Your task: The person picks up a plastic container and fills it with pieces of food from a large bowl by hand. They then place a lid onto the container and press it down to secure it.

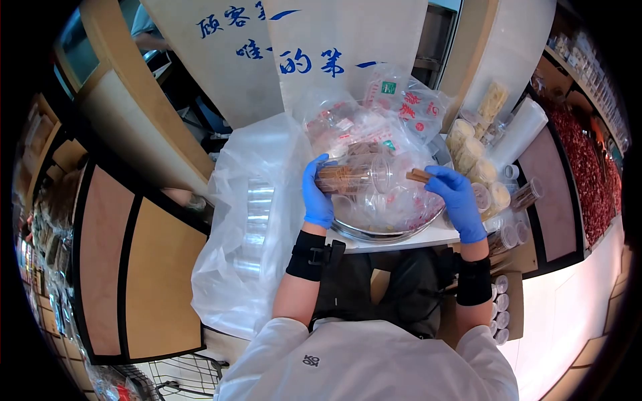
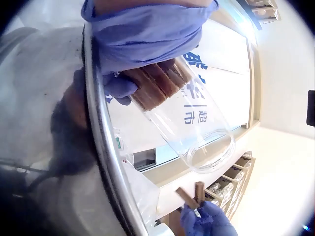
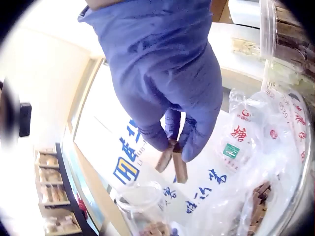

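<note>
**Inspector:** Largest item first.

**Assistant:** A metal basin (image 1: pixel 374 235) sits on the tabletop (image 1: pixel 441 235), heaped with clear packets. A big plastic bag (image 1: pixel 247 220) slumps at its nine o'clock.

**Inspector:** And the jar?

**Assistant:** The clear plastic jar (image 1: pixel 374 175) is held on its side above the basin, mouth toward three o'clock. The gloved left hand (image 1: pixel 317 194) is wrapped round its closed end. Packed sticks (image 2: pixel 157 83) lie side by side at the bottom, and the half toward the mouth is empty.

**Inspector:** Right hand?

**Assistant:** The right hand (image 1: pixel 458 197) is at three o'clock of the mouth and apart from it. It pinches two loose sticks (image 1: pixel 419 176) at its fingertips.

**Inspector:** Which step is this?

**Assistant:** I judge it as filling, partway through, with the pieces on approach and not yet inside. The next move calls for turning them lengthwise to the mouth and sliding them in against the packed ones, with the jar steady.

**Inspector:** Condition of the pieces?

**Assistant:** They are short, flat and reddish-brown with squared ends, and look rigid. No breakage shows.
</note>
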`<state>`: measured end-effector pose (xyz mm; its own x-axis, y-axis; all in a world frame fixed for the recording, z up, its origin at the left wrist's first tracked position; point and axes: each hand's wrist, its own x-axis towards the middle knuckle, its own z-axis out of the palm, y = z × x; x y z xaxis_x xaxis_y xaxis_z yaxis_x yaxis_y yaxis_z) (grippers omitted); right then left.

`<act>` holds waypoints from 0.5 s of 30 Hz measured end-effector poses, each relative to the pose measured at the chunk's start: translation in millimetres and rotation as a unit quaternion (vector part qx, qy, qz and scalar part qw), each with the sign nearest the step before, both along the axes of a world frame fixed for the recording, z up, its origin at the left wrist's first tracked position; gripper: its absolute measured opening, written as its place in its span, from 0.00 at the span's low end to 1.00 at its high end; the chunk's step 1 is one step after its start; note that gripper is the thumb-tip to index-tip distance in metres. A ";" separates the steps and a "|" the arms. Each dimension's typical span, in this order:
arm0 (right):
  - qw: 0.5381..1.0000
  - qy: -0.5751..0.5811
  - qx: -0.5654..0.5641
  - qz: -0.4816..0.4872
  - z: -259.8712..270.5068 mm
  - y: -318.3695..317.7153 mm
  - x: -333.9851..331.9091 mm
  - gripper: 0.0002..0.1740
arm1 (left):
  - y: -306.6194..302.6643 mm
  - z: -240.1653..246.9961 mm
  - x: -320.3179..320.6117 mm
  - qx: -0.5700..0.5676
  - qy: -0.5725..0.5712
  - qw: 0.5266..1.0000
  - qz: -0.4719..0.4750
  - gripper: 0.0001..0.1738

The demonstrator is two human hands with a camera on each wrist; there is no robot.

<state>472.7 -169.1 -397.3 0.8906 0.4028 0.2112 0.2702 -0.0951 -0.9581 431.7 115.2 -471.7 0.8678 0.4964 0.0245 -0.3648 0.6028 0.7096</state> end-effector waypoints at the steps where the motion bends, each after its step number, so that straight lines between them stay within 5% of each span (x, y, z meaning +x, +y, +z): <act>1: 0.993 0.069 0.099 0.000 11.2 3.8 -8.8 0.14 | -0.7 -0.3 1.1 0.000 -0.001 1.000 0.000 0.22; 3: 0.971 0.136 0.197 -0.001 16.2 10.4 -16.6 0.14 | -5.0 0.9 3.7 -0.038 -0.016 0.999 -0.026 0.22; 5: 0.995 0.069 0.051 0.045 13.9 16.8 -20.3 0.12 | -16.9 4.8 5.4 -0.031 -0.013 0.999 -0.036 0.21; 15: 0.969 0.140 -0.098 0.176 13.7 38.7 -30.8 0.15 | -28.7 -3.1 7.0 0.153 -0.020 0.986 -0.067 0.18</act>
<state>441.9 -130.4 -383.5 0.7019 0.7003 -0.1301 0.0507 -0.2313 -0.9716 438.7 86.5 -474.8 0.9205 0.3415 0.1899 -0.3271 0.4079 0.8524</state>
